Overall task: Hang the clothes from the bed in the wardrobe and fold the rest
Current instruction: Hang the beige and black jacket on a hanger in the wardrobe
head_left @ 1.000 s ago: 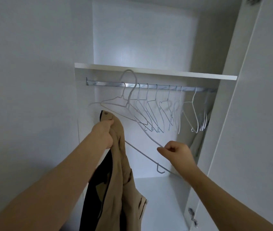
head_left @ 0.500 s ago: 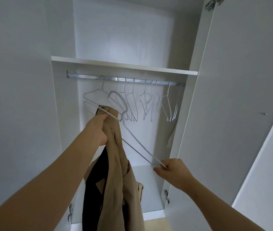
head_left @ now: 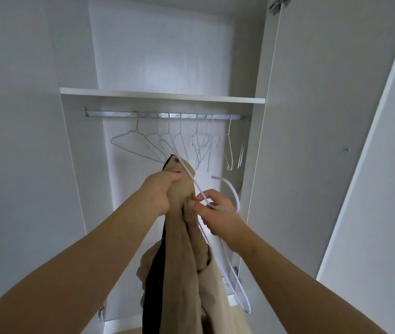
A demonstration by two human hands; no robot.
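A beige coat with a dark lining [head_left: 186, 268] hangs in front of the open wardrobe. My left hand [head_left: 159, 192] grips it by the collar and holds it up. My right hand [head_left: 218, 213] is closed on a white wire hanger [head_left: 236, 201] at its neck, right beside the coat's collar. The hanger's hook curls up to the right of my fingers. One of its arms lies over the collar, and its lower part trails down past my right wrist. The metal rail [head_left: 167, 115] runs across the wardrobe above both hands.
Several empty wire hangers [head_left: 198, 145] hang on the rail, leaving its left end bare. A white shelf [head_left: 162, 95] sits above the rail. An open wardrobe door [head_left: 312, 141] stands on the right, another door panel [head_left: 18, 141] on the left.
My right hand has brought the hanger off the rail and in to the coat's collar, now gripping it near the hook. My left hand still holds the coat up.
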